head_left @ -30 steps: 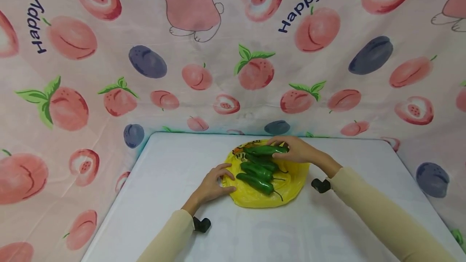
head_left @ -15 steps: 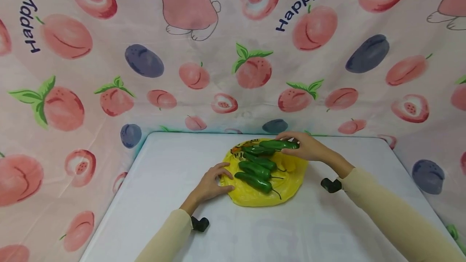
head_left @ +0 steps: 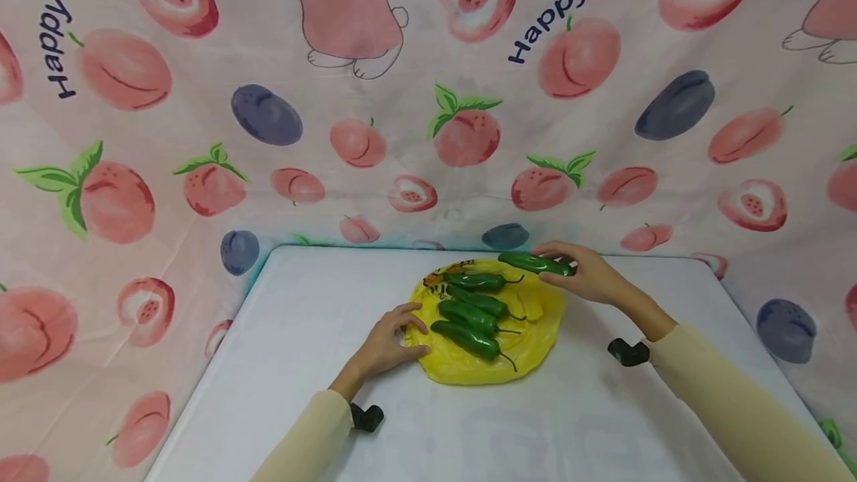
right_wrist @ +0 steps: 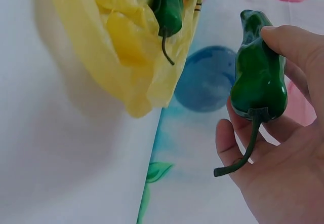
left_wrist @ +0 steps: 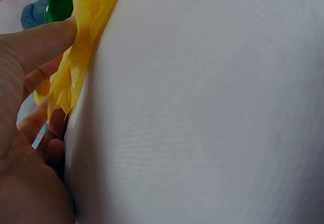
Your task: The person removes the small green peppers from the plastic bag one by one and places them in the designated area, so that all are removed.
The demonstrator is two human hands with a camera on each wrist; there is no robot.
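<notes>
My right hand (head_left: pixel 589 274) holds a glossy green pepper (head_left: pixel 535 263) above the far right part of a yellow plastic bag (head_left: pixel 535 348). In the right wrist view, the thumb presses one side of this pepper (right_wrist: pixel 259 79), fingers are behind it, and its curved stem points down. Several more green peppers (head_left: pixel 465 340) lie in a row on the flattened bag, stems to the right. My left hand (head_left: pixel 387 341) rests at the bag's left edge with thumb and fingers spread. In the left wrist view, the thumb touches the crumpled bag (left_wrist: pixel 83 57); some fingertips are hidden.
The bag lies on a white table (head_left: pixel 321 296), toward its far edge. Behind and beside the table hangs a pink cloth (head_left: pixel 402 95) printed with fruit. A small black device (head_left: pixel 367 417) sits at the left wrist, another black device (head_left: pixel 628 352) at the right.
My right hand has moved rightward with the pepper, lifting it away from the row on the bag. The left hand has stayed at the bag's left edge.
</notes>
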